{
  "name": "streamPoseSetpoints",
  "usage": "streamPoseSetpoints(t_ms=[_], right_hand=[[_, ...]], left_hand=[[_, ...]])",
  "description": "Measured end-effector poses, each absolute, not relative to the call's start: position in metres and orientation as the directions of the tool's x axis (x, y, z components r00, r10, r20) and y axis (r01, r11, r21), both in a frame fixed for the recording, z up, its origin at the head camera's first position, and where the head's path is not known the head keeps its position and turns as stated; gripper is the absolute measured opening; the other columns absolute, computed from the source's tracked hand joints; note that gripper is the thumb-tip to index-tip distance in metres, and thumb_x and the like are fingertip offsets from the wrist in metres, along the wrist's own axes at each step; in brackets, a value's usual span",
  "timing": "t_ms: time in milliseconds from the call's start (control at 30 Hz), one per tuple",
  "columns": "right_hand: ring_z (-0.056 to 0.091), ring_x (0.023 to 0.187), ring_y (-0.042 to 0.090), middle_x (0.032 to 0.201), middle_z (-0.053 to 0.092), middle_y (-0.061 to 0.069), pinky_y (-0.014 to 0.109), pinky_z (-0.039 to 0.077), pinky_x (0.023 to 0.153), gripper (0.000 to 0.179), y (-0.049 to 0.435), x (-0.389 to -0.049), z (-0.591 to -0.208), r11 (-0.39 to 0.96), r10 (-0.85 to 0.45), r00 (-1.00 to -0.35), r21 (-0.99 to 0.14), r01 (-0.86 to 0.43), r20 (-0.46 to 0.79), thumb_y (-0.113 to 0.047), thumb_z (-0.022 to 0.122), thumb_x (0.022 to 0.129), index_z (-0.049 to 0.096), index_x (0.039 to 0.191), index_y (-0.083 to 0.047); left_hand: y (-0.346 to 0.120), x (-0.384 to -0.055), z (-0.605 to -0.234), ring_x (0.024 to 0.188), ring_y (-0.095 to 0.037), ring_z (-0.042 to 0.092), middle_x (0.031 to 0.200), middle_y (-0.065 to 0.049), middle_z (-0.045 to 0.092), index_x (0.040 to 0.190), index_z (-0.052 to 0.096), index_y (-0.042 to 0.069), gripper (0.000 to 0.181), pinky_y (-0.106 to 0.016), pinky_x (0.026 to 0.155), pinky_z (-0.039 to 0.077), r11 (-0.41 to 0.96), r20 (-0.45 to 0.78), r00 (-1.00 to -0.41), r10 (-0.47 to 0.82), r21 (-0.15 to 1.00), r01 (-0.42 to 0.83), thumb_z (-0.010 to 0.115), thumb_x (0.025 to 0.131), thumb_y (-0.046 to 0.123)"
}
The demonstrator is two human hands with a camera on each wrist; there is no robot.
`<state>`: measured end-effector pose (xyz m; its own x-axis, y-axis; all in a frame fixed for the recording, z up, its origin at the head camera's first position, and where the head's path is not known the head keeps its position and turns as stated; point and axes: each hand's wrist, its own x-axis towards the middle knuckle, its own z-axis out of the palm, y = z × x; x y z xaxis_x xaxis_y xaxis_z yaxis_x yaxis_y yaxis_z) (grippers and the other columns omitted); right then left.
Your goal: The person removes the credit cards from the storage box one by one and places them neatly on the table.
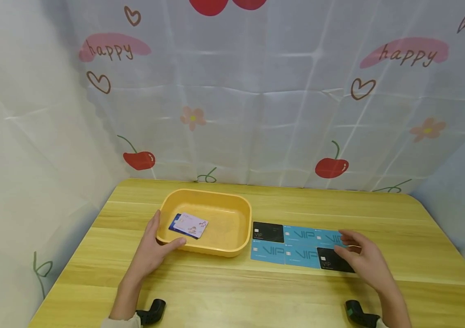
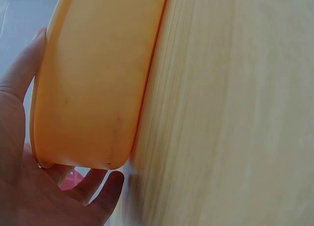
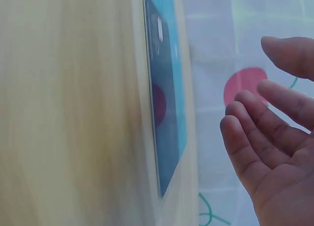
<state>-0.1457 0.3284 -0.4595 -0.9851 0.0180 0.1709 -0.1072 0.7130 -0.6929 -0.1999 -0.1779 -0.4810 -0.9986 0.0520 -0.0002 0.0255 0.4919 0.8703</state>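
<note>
A yellow plastic basin point(image 1: 226, 248) stands on the table, and my left hand point(image 1: 150, 248) holds its near left corner. The thumb lies on the near rim while the other fingers reach round the left end. Inside lies a pale card point(image 1: 191, 224) with a floral print, overlapping a dark blue card point(image 1: 172, 226). To the basin's right, VIP cards lie side by side in two rows of three. The back row has a black card point(image 1: 268, 232) and two blue cards point(image 1: 299, 233); the front has two blue cards and a black card point(image 1: 330, 260). My right hand point(image 1: 365, 259), empty, hovers over the right end, fingers loosely bent.
The wood-grain table point(image 1: 232, 291) runs back to a white curtain point(image 1: 248, 114) printed with cherries, hearts and the word happy. White sheeting also hangs at both sides. Black wrist devices point(image 1: 152, 312) sit on both forearms.
</note>
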Motion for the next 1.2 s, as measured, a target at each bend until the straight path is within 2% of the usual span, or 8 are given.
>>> streamPoseSetpoints(t_ms=[200, 333, 400, 467, 600, 733, 1000, 1200], right_hand=[[0.058, 0.109, 0.037, 0.125, 0.058, 0.024, 0.014, 0.045, 0.084, 0.050, 0.313, -0.149, -0.456, 0.685, -0.016, -0.979, -0.711, -0.158, 0.202, -0.013, 0.069, 0.094, 0.052, 0.135, 0.007], [0.057, 0.112, 0.038, 0.129, 0.057, 0.024, 0.033, 0.050, 0.092, 0.050, 0.302, -0.151, -0.452, 0.666, -0.035, -0.978, -0.724, -0.177, 0.207, -0.013, 0.069, 0.094, 0.052, 0.136, 0.007], [0.057, 0.115, 0.040, 0.131, 0.056, 0.024, 0.045, 0.049, 0.094, 0.050, 0.296, -0.151, -0.451, 0.649, -0.045, -0.978, -0.738, -0.185, 0.205, -0.012, 0.069, 0.094, 0.052, 0.137, 0.007], [0.056, 0.116, 0.041, 0.131, 0.056, 0.024, 0.049, 0.047, 0.094, 0.049, 0.292, -0.151, -0.450, 0.632, -0.055, -0.977, -0.751, -0.194, 0.207, -0.012, 0.069, 0.094, 0.051, 0.137, 0.007], [0.054, 0.118, 0.042, 0.132, 0.055, 0.024, 0.033, 0.051, 0.093, 0.049, 0.283, -0.149, -0.449, 0.564, -0.081, -0.977, -0.799, -0.210, 0.199, -0.012, 0.067, 0.095, 0.050, 0.137, 0.006], [0.051, 0.122, 0.045, 0.135, 0.052, 0.026, 0.017, 0.047, 0.090, 0.050, 0.273, -0.150, -0.446, 0.465, -0.117, -0.975, -0.857, -0.221, 0.189, -0.013, 0.066, 0.096, 0.048, 0.138, 0.007], [0.047, 0.126, 0.046, 0.138, 0.050, 0.026, 0.020, 0.047, 0.093, 0.050, 0.256, -0.150, -0.438, 0.390, -0.156, -0.969, -0.889, -0.239, 0.192, -0.012, 0.066, 0.096, 0.047, 0.139, 0.007], [0.049, 0.126, 0.041, 0.138, 0.052, 0.020, 0.023, 0.046, 0.097, 0.049, 0.243, -0.154, -0.434, 0.365, -0.181, -0.956, -0.887, -0.282, 0.229, -0.012, 0.066, 0.096, 0.049, 0.139, 0.002]], left_hand=[[-0.178, -0.200, -0.481, 0.147, -0.038, 0.006, 0.163, -0.019, 0.003, 0.159, -0.001, 0.005, 0.116, -0.058, 0.115, 0.012, 0.490, 0.002, -0.998, 0.055, 0.871, 0.028, 0.081, 0.082, 0.039], [-0.178, -0.200, -0.481, 0.147, -0.038, 0.006, 0.163, -0.019, 0.003, 0.158, 0.000, 0.005, 0.116, -0.059, 0.115, 0.012, 0.486, 0.006, -0.998, 0.056, 0.873, 0.033, 0.081, 0.083, 0.038], [-0.178, -0.200, -0.482, 0.147, -0.038, 0.007, 0.162, -0.019, 0.003, 0.158, 0.000, 0.005, 0.115, -0.059, 0.115, 0.012, 0.483, 0.006, -0.998, 0.056, 0.875, 0.032, 0.081, 0.083, 0.037], [-0.177, -0.200, -0.482, 0.147, -0.038, 0.007, 0.162, -0.019, 0.003, 0.158, 0.000, 0.005, 0.115, -0.059, 0.115, 0.012, 0.480, 0.006, -0.998, 0.057, 0.877, 0.033, 0.081, 0.083, 0.037], [-0.177, -0.200, -0.482, 0.147, -0.037, 0.006, 0.163, -0.019, 0.003, 0.158, 0.000, 0.005, 0.115, -0.058, 0.115, 0.012, 0.479, 0.003, -0.998, 0.058, 0.877, 0.030, 0.081, 0.083, 0.037], [-0.177, -0.200, -0.479, 0.147, -0.038, 0.006, 0.163, -0.019, 0.002, 0.159, -0.001, 0.006, 0.115, -0.058, 0.115, 0.012, 0.488, -0.010, -0.998, 0.054, 0.872, 0.018, 0.080, 0.083, 0.039], [-0.177, -0.200, -0.477, 0.147, -0.039, 0.006, 0.163, -0.019, 0.002, 0.158, -0.001, 0.005, 0.116, -0.059, 0.115, 0.011, 0.496, -0.005, -0.998, 0.061, 0.868, 0.026, 0.080, 0.083, 0.040], [-0.178, -0.200, -0.479, 0.147, -0.038, 0.006, 0.163, -0.019, 0.002, 0.159, -0.001, 0.006, 0.115, -0.059, 0.115, 0.011, 0.497, -0.008, -0.998, 0.057, 0.868, 0.022, 0.080, 0.083, 0.040]])
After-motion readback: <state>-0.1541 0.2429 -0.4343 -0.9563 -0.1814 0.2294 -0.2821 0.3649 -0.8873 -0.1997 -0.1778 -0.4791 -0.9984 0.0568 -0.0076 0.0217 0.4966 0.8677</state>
